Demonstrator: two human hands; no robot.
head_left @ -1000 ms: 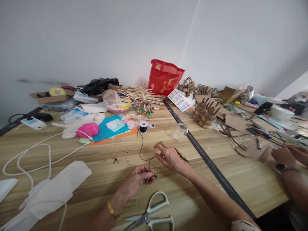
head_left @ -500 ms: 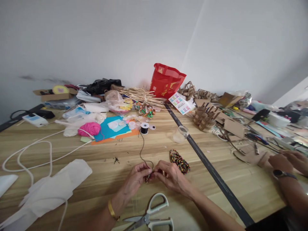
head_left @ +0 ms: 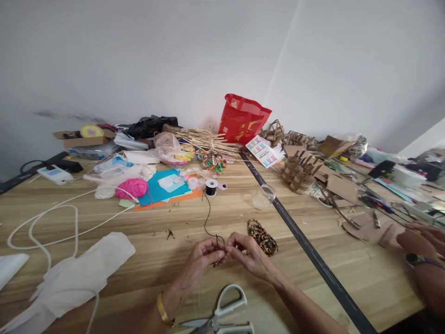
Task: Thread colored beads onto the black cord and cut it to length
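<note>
My left hand point(head_left: 205, 257) and my right hand point(head_left: 248, 255) meet fingertip to fingertip above the wooden table. Both pinch a thin black cord point(head_left: 207, 215), which runs back to a white spool point(head_left: 211, 186) wound with black cord. A small loop of it stands up by the left fingers, and a few dark beads show just under them. To the right of my right hand lies a coil of multicoloured bead strands point(head_left: 262, 237). Scissors with pale handles point(head_left: 231, 304) rest open on the table, close in front of me.
A clear jar point(head_left: 264, 197) stands near the black strip point(head_left: 306, 236). White sheets point(head_left: 83, 273) and a white cable point(head_left: 45, 204) lie left. Pink yarn point(head_left: 131, 188), sticks and a red bag point(head_left: 243, 119) are behind. At right are another person's hands point(head_left: 422, 241).
My fingertips have drawn closer together around the cord, and its loop has shifted slightly. The whole view has moved a little; the other person's wrist sits further right.
</note>
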